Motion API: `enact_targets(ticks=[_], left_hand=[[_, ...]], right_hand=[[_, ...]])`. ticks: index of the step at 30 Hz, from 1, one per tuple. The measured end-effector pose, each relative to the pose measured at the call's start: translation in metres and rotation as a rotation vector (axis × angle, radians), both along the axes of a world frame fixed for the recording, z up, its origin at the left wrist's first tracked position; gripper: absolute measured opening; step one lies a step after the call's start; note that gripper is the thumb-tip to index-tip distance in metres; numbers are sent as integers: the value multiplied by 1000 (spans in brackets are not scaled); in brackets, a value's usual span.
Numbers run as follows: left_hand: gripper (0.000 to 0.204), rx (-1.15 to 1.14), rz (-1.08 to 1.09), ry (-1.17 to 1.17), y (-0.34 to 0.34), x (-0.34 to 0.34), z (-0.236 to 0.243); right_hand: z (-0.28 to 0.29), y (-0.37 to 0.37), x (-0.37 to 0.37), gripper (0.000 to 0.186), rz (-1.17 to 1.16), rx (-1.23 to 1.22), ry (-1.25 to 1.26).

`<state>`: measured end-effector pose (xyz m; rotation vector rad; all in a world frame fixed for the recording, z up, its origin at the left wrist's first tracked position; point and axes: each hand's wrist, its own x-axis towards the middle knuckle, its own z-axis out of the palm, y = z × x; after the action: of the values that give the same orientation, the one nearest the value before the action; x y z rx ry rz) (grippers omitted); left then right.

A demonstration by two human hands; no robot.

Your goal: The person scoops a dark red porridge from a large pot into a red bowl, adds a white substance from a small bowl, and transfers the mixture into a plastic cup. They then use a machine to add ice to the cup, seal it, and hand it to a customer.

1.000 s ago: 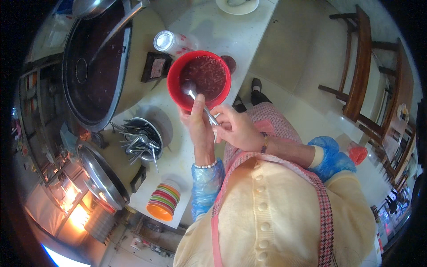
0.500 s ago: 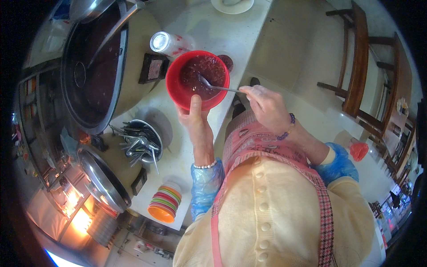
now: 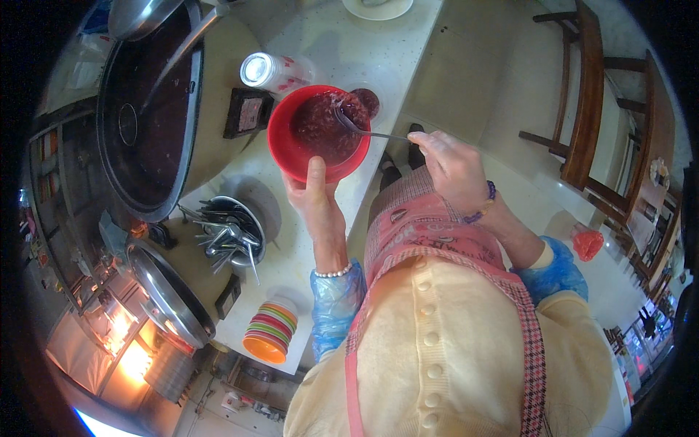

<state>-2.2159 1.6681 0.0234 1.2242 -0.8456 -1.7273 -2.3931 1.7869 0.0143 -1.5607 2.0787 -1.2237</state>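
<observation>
My left hand [image 3: 318,206] grips a red bowl [image 3: 284,148] from the near side, its thumb over the rim. Inside lies dark red, grainy porridge [image 3: 320,131], heaped toward the far right rim. A metal spoon [image 3: 378,135] is pinched by its handle end in my right hand [image 3: 455,166], and its head is in the porridge near that rim. Just beyond the bowl, a round patch of similar dark red food [image 3: 366,102] shows in what looks like a clear cup; the bowl hides part of it.
A large dark pot [image 3: 191,138] with a ladle [image 3: 175,62] stands at left. Around the bowl are stacked cups [image 3: 273,71] and a small dark box [image 3: 248,113]. Nearer are a cutlery container [image 3: 255,211], a metal lid [image 3: 164,291] and stacked colourful bowls [image 3: 271,331]. Wooden chairs [image 3: 582,109] stand right.
The bowl has shifted slightly left. The spoon's head has moved toward the far right rim, with porridge gathered there, and my right hand has moved a little right.
</observation>
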Motion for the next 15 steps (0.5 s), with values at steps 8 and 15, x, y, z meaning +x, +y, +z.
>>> enact_targets(ticks=[8,15], left_hand=[[59,11,11,-52,0,-2,4],[58,-7,6,-93,-3,-15,19]], right_hand=[[8,2,-7,29,-18,-2,-11],[0,-7,11,29,85,-17,-84]])
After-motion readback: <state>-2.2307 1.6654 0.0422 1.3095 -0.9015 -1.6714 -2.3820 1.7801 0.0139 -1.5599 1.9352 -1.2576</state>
